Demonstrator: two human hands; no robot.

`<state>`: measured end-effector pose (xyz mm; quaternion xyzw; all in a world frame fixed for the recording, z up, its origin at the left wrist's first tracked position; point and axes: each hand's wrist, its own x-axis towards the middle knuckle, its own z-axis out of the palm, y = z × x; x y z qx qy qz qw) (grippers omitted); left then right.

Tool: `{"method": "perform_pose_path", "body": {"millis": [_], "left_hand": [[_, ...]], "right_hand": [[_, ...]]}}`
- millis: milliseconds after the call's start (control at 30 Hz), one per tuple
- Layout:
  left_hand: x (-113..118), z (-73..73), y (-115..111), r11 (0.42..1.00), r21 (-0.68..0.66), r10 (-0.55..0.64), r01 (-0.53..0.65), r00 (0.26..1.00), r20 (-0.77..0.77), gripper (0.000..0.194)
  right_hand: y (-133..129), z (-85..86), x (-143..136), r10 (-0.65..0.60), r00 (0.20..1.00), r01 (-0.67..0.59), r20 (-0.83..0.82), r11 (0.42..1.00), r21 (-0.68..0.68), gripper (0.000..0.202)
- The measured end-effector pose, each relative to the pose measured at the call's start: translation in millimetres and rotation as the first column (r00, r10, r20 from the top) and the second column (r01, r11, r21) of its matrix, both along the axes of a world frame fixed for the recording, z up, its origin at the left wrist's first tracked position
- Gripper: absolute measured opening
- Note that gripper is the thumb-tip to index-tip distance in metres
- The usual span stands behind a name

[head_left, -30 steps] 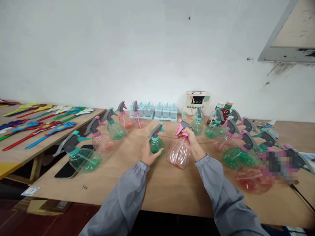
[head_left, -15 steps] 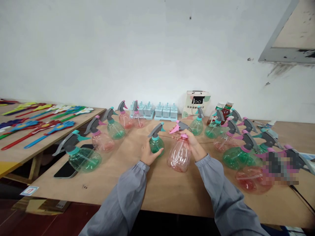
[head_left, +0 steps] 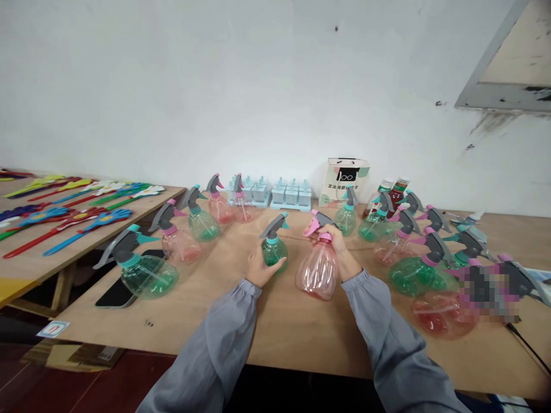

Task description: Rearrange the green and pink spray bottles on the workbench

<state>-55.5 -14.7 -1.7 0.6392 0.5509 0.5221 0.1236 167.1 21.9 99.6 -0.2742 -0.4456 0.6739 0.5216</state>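
With right hand (head_left: 339,248) clamped round the neck of a clear pink, bulbous plastic spray bottle (head_left: 317,271), long axis near-upright, behind the front edge of the brown wooden table (head_left: 301,341). With left hand (head_left: 259,267) wrapped round a matching green bottle (head_left: 274,252), just leftward.

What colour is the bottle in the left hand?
The bottle is see-through green, clearest in the head view.

Pink spray bottle (head_left: 317,274) and green spray bottle (head_left: 275,252) are showing glossy plastic; desk (head_left: 301,344) is showing smooth, matt wood; grey sleeves (head_left: 210,338) are looking like matt cloth.
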Motion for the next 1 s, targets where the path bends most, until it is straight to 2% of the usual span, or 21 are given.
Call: {"method": "perform_pose_path", "body": {"millis": [67, 133, 267, 333, 533, 667, 733, 833, 900, 1000], "left_hand": [[-0.2, 0.4, 0.0, 1.000, -0.003, -0.008, 0.008, 1.000, 0.010, 0.082], [-0.3, 0.7, 0.0, 1.000, -0.009, -0.013, 0.013, 1.000, 0.021, 0.081], [-0.1, 0.7, 0.0, 1.000, -0.024, -0.006, 0.006, 1.000, 0.029, 0.082], [-0.1, 0.6, 0.0, 1.000, -0.023, -0.009, 0.010, 1.000, 0.028, 0.082], [0.1, 0.4, -0.3, 1.000, -0.006, -0.008, 0.008, 1.000, 0.021, 0.080], [0.0, -0.5, 0.5, 1.000, -0.006, -0.008, 0.008, 1.000, 0.020, 0.081], [-0.3, -1.2, 1.3, 1.000, -0.007, -0.018, 0.018, 1.000, 0.023, 0.080], [-0.9, -2.0, 2.7, 1.000, -0.011, -0.016, 0.016, 1.000, 0.019, 0.080], [-1.1, -2.4, 3.3, 1.000, -0.007, -0.015, 0.015, 1.000, 0.016, 0.081], [-1.1, -2.8, 3.7, 1.000, -0.001, -0.017, 0.017, 1.000, 0.008, 0.082]], "right_hand": [[3.0, 0.5, 0.2, -0.099, 0.994, 0.101, -0.048, 0.994, 0.033, 0.012], [4.2, 1.5, 0.7, -0.138, 0.989, 0.140, -0.058, 0.990, 0.034, 0.012], [2.5, 2.0, 2.8, -0.048, 0.999, 0.047, -0.010, 0.999, -0.015, 0.017], [2.7, 0.5, 3.5, -0.058, 0.998, 0.059, 0.016, 0.998, -0.019, 0.017], [5.2, -6.4, 1.3, -0.257, 0.966, 0.257, 0.009, 0.966, 0.043, 0.009], [0.3, -0.8, 6.4, -0.377, 0.918, 0.360, 0.122, 0.922, 0.141, 0.015], [-0.6, 4.6, 16.7, -0.465, 0.863, 0.420, 0.198, 0.877, 0.233, 0.025], [1.9, 10.1, 42.1, -0.599, 0.762, 0.529, 0.245, 0.795, 0.299, 0.034], [4.1, 10.4, 61.2, -0.735, 0.639, 0.647, 0.228, 0.673, 0.358, 0.036], [6.2, 5.6, 83.8, -0.904, 0.394, 0.774, 0.167, 0.424, 0.471, 0.038]]}}
